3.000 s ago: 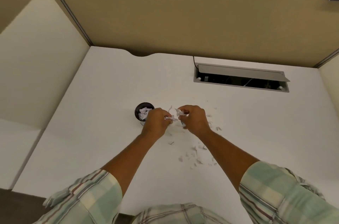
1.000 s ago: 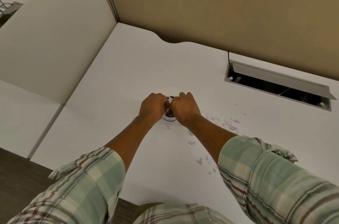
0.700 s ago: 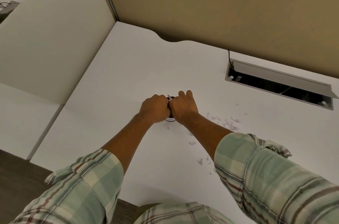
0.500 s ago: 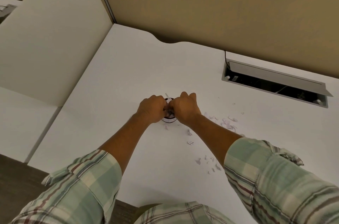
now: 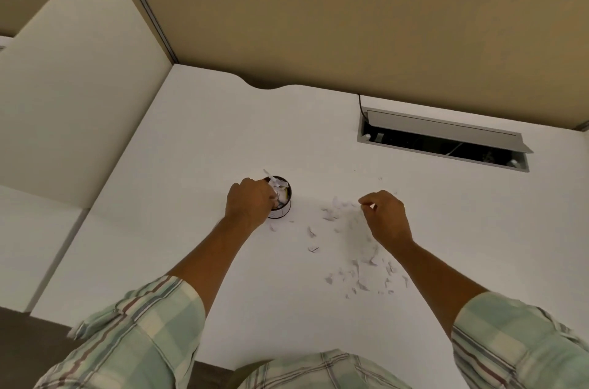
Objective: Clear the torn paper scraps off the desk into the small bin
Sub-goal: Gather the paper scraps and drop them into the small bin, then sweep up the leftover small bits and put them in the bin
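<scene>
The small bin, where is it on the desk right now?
In the head view the small bin stands left of centre on the desk, against the left hand, with the loose paper scraps to its right.

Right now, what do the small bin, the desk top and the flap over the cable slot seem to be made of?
Small bin: hard to tell; a rigid round cup, dark inside, pale wall, perhaps plastic or card.
Desk top: looks like white laminate, matt, smooth and even with no grain.
Cable slot flap: likely metal or grey plastic, a thin straight-edged panel with a dull satin sheen.
</scene>
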Motion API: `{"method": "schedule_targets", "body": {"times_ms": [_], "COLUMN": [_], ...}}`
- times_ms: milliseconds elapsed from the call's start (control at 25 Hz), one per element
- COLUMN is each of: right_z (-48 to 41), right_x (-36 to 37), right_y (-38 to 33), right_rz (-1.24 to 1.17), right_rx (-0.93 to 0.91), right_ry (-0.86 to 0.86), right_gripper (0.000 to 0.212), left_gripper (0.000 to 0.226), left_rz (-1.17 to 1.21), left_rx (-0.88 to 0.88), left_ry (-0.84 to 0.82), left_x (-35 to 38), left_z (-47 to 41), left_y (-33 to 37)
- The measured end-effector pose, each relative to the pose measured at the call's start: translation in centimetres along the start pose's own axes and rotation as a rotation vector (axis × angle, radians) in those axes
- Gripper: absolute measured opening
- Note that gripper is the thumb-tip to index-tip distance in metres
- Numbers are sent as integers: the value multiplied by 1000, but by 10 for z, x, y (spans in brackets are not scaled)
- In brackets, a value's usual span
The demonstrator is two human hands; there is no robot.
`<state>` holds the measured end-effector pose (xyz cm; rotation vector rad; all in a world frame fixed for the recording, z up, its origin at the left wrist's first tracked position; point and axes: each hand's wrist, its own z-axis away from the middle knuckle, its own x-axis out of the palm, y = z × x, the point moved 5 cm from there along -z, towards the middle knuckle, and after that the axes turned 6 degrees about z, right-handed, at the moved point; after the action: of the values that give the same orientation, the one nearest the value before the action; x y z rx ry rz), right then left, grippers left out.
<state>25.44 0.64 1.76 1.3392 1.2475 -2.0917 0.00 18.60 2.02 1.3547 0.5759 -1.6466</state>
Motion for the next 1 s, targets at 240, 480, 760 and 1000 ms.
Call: {"method": "schedule_targets", "body": {"times_ms": [240,480,760,1000], "right_z": [19,37,59,85], "right_x": [-19,13,48,72], "right_y": [98,126,82,55], "right_rz": [2,154,271,371], "right_rx": [337,322,101,-97], "right_ry": [-11,-335,-483,-523], "right_gripper": [34,66,86,88], "left_gripper": [16,36,76,79], "left_rz": [709,934,505,357], "left_rx": [-121,-443,-267,-187], "left_ry": [364,517,-34,-123], "left_x": [-27,20,111,128], "left_z": [34,64,73,82], "left_y": [-8,-31,16,67]}}
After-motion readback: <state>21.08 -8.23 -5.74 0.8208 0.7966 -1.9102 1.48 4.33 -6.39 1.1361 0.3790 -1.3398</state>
